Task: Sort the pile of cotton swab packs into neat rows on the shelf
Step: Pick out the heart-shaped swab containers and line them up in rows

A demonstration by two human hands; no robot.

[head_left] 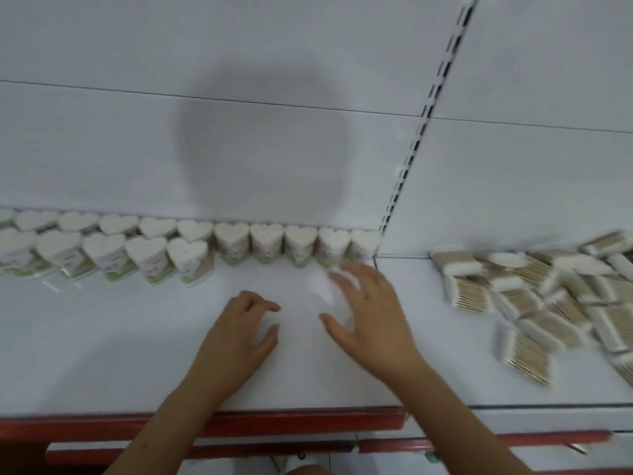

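Heart-shaped cotton swab packs (pixel 233 243) stand in a back row along the shelf's rear wall, with a shorter second row (pixel 102 255) in front on the left. A loose pile of flat rectangular swab packs (pixel 534 303) with wooden sticks lies on the right shelf section. My left hand (pixel 239 341) hovers over the white shelf (pixel 137 354) with fingers loosely curled, holding nothing. My right hand (pixel 370 317) is spread open over the shelf just in front of the rightmost heart packs, blurred, with nothing in it.
A slotted upright (pixel 421 132) divides the white back wall into two sections. Red price rails (pixel 291 423) edge the shelf front, with a lower shelf rail (pixel 205 452) beneath. My head's shadow falls on the back wall.
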